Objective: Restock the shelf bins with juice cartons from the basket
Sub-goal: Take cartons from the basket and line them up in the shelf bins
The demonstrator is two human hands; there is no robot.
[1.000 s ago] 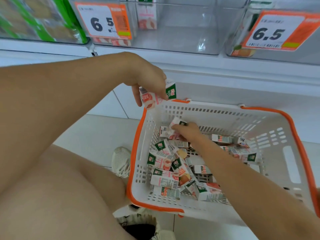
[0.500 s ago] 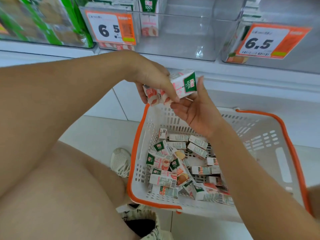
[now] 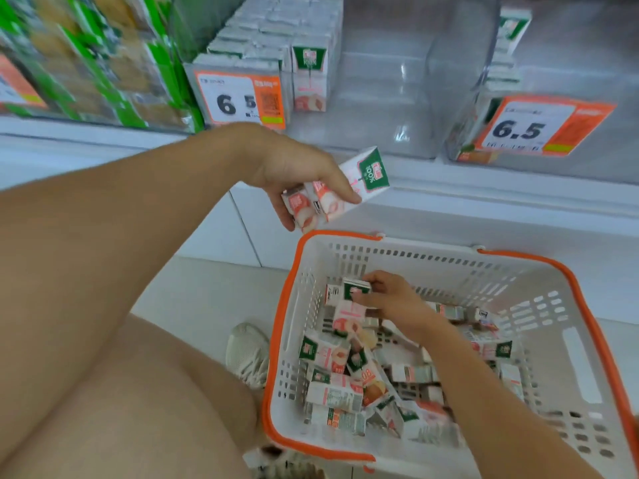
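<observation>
Crouched at the shelf; bare knee and a pale shoe (image 3: pixel 247 354) nearest the camera, beside the basket (image 3: pixel 567 344) on the floor.

Loose juice cartons (image 3: pixel 333 395) lie jumbled in the basket's bottom, mostly toward its near-left corner. Right hand (image 3: pixel 390 299) is down among them, grip closed in a pinch on one small carton (image 3: pixel 356 289) near the far wall.

Left hand (image 3: pixel 294 167) hangs above the basket's far-left rim, grip wrapped round a bundle of cartons (image 3: pixel 345 188), at least two, tilted with green tops toward the shelf.

Beyond: clear shelf bin (image 3: pixel 387 98), a row of upright cartons (image 3: pixel 309 77) standing at its left side, bare floor across the rest. Price tags (image 3: pixel 242 98) clipped along the front.

Judgement: step in hand is gathering a handful. Best to lift the pinched carton clear of its neighbours, square it against the left-hand bundle with tops aligned, then seat them upright against the standing row.

Hard to make out: the exact count in the left hand, as fingers cover the carton ends. Green packs at far left are blurred. The right bin's contents sit behind its tag. The basket's near-right corner is cut off.
</observation>
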